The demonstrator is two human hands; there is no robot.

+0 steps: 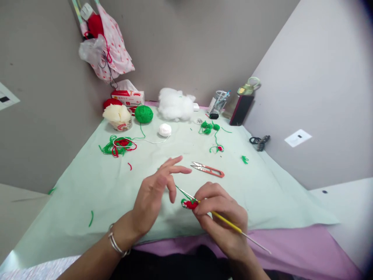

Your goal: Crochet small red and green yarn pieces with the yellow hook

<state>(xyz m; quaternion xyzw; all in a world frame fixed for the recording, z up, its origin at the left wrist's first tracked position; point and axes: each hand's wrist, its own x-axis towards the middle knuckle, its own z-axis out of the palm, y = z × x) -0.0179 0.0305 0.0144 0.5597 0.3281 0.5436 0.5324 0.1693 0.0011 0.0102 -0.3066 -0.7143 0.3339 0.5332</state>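
My right hand (223,212) is closed around a crochet hook (225,221) with a yellow grip and metal ends. Pinched at its fingertips as well is a small crocheted piece (189,204) in red, white and green. A green yarn strand (183,191) runs beside the hook's shaft from the piece toward my left hand (157,190). That hand is open, two fingers stretched out and others bent, with a bracelet (116,243) at the wrist. Whether the strand wraps a left finger, I cannot tell. Thread snips (208,169) with orange handles lie beyond both hands.
Behind are a green yarn ball (143,114), a white yarn ball (164,130), white stuffing (176,104), a tissue box (128,97) and a clear cup (218,103). A phone (241,110) leans by a bottle (246,89). Tangled yarn (118,146) lies left, a hair claw (260,142) right.
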